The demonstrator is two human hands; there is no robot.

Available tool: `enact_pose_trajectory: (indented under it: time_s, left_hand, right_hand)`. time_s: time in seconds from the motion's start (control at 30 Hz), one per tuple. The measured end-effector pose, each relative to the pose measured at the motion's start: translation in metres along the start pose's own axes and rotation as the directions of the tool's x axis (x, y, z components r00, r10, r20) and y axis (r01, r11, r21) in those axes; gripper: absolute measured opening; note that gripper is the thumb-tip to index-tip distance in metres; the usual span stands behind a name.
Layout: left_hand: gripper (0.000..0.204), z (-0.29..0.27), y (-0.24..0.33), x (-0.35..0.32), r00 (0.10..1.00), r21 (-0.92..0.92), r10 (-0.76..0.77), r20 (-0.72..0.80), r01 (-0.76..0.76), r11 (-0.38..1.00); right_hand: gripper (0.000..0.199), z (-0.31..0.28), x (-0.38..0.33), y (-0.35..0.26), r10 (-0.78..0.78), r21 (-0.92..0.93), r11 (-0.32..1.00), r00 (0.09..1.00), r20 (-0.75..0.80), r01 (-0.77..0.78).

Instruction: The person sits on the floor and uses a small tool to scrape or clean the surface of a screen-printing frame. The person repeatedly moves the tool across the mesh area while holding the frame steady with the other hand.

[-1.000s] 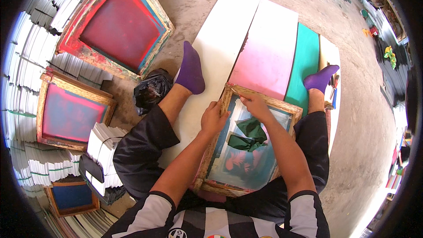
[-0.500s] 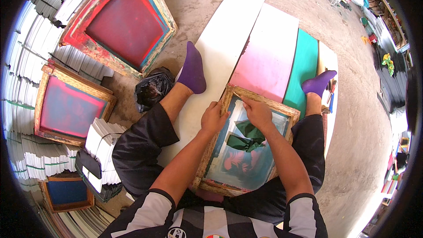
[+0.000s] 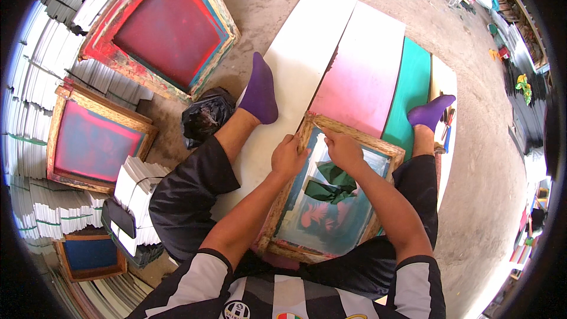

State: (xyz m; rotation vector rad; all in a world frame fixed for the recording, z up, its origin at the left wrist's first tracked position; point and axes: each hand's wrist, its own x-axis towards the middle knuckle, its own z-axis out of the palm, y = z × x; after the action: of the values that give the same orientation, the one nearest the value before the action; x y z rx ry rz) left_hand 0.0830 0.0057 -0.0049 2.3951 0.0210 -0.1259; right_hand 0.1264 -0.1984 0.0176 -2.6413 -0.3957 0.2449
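Across my lap lies a wooden-framed printing screen (image 3: pixel 387 147), tilted, with pale leaf-like shapes on its blue-grey mesh. My left hand (image 3: pixel 289 157) is closed round the screen's left bar near the far left corner. Close beside it, my right hand (image 3: pixel 344 152) is over the far end of the mesh, fingers bent and pressed together at the inner edge of the far bar. Whatever they pinch is too small or hidden to make out. A crumpled dark green piece of sheet or cloth (image 3: pixel 332 184) rests on the mesh, just below my right hand.
Long boards, white (image 3: pixel 310 29), pink-stained (image 3: pixel 354 77) and green (image 3: pixel 410 77), lie beneath my legs. Left are a red screen (image 3: pixel 171 29), a pink-edged screen (image 3: pixel 97 142), a black plastic bag (image 3: pixel 207 117) and paper stacks (image 3: pixel 133 192). Several tools (image 3: pixel 446 129) lie by my right foot.
The view has shifted slightly. My right fingertips have moved a little nearer, toward the inner edge of the screen's far bar. My left hand keeps its hold on the frame.
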Motion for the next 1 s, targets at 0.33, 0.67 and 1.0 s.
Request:
enact_pose_trajectory:
  time_s: [0.33, 0.67, 1.0]
  left_hand:
    - [0.053, 0.003, -0.007, -0.002, 0.996, 0.014, 0.057, -0.062, -0.057, 0.998]
    - [0.054, -0.005, -0.004, -0.001, 1.0, -0.031, 0.024, -0.012, -0.024, 0.999]
    - [0.056, -0.002, -0.001, -0.001, 1.0, -0.04, 0.0, 0.0, 0.0, 0.999]
  right_hand:
    - [0.04, 0.011, -0.001, 0.003, 0.095, 0.226, 0.968, 0.994, 0.063, -0.106]
    - [0.043, 0.001, -0.003, -0.009, 0.133, 0.198, 0.969, 0.987, 0.088, -0.148]
    - [0.042, 0.017, -0.003, 0.015, 0.102, 0.483, 0.87, 0.995, 0.015, -0.097]
